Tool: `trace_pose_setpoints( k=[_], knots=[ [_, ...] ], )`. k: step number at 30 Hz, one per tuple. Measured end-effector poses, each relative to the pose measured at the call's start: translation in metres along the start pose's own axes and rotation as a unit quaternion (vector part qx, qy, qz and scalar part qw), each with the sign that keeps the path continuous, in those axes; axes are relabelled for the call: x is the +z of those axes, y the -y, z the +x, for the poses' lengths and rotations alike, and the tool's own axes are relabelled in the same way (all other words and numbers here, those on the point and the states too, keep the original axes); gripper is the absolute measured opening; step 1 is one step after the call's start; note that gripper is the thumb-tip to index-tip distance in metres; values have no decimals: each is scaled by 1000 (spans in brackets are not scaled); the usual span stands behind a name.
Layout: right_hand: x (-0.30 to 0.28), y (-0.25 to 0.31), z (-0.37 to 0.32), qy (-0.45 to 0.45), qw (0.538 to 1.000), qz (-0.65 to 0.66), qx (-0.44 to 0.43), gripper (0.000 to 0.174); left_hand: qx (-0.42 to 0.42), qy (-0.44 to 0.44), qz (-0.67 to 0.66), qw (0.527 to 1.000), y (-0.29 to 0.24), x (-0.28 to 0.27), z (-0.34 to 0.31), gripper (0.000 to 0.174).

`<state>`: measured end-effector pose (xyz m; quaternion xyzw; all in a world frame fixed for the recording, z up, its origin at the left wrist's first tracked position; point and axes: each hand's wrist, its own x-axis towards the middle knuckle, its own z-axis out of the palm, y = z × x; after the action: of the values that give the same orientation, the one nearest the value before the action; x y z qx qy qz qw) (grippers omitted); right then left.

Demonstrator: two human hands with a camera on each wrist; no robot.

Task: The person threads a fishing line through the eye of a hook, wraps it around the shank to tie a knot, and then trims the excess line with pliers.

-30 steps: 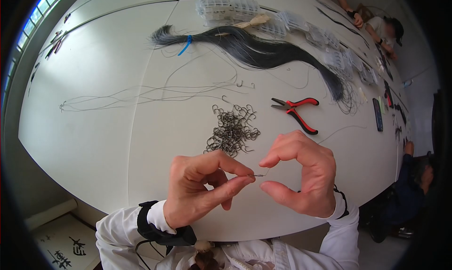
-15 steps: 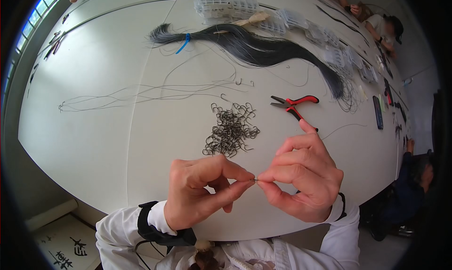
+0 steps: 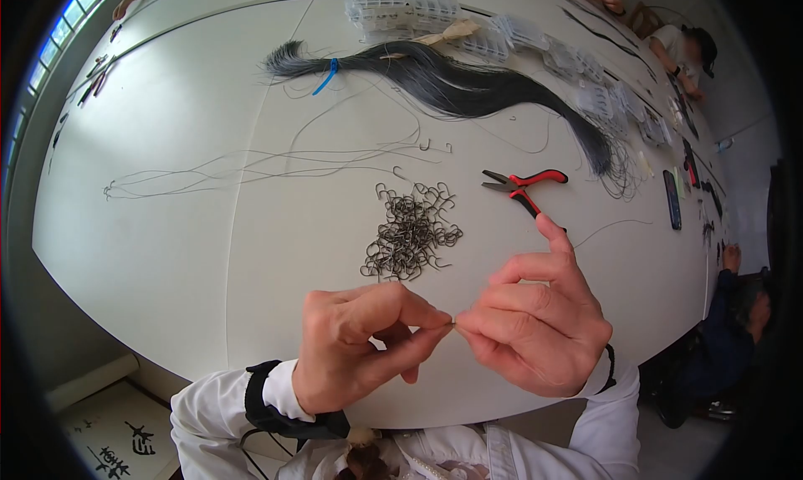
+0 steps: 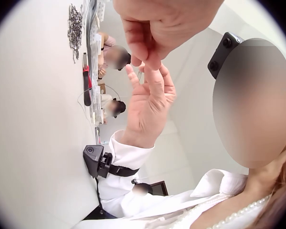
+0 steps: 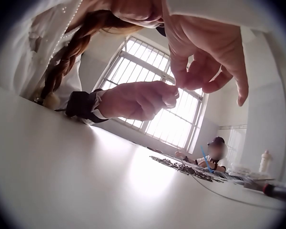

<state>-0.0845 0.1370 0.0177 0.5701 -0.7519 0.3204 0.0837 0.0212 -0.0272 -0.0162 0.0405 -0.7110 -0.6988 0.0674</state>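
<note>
Over the table's near edge, my left hand [image 3: 355, 333] pinches a tiny dark fish hook between thumb and index finger; only a speck of the hook [image 3: 453, 322] shows. Fingertip to fingertip with it, my right hand [image 3: 539, 325] pinches a thin line at the hook, one finger raised. The fishing line [image 3: 615, 227] emerges beyond the right hand and curves over the table. What lies between the fingertips is mostly hidden. A tangled pile of dark hooks [image 3: 408, 233] lies just beyond the hands. Red-and-black pliers [image 3: 527, 180] lie spread, one handle partly behind the raised finger.
A long dark bundle of line [image 3: 452, 87], bound with a blue tie [image 3: 326, 77], lies across the table. Clear plastic boxes [image 3: 381, 11] stand behind it. Several hooked lines [image 3: 276, 155] stretch left. A phone [image 3: 672, 201] lies at right; other people sit around.
The right hand has closed from a wide curve, its thumb and finger meeting at the left fingertips, and one finger has lifted. The left hand keeps its pinch, nearly still.
</note>
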Motion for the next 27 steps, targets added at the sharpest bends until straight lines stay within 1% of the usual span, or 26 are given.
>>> trace_pose_setpoints(
  k=[1,2,4,5,7,8,10,11,13,16,17,19,22,27],
  knots=[
    [0,0,0,-5,1000,-19,-21,18,5,0,5,1000,0,0,0,6],
    [0,0,0,-5,1000,-20,-21,18,5,0,5,1000,-1,0,1,6],
    [-2,1,3,14,999,38,34,18,30,12,16,999,-2,-1,2,9],
    [-2,0,3,14,999,38,34,18,30,12,16,999,-2,-1,2,9],
    [0,-3,2,32,985,130,111,19,62,13,32,997,-2,-1,3,9],
    [1,-4,2,32,985,130,111,19,62,13,33,997,-2,-1,3,9],
    [1,-4,3,26,976,172,133,21,60,15,34,998,-1,-1,3,9],
    [1,-4,3,26,976,172,133,21,60,15,34,998,-1,-1,2,9],
    [0,-4,3,24,990,107,92,24,14,9,-11,1000,0,-1,1,5],
    [-2,-1,8,10,985,132,113,27,-8,5,-44,999,-3,-2,3,8],
    [-3,-1,8,10,985,131,113,27,-8,5,-43,999,-4,-3,3,8],
    [-5,-2,9,12,976,161,143,29,2,-5,-45,999,-4,-3,4,8],
    [-6,-5,8,33,975,165,143,30,11,1,-37,999,-4,-4,4,8],
    [-4,-6,7,29,977,163,134,29,17,5,-32,999,-4,-4,4,8]
  ],
)
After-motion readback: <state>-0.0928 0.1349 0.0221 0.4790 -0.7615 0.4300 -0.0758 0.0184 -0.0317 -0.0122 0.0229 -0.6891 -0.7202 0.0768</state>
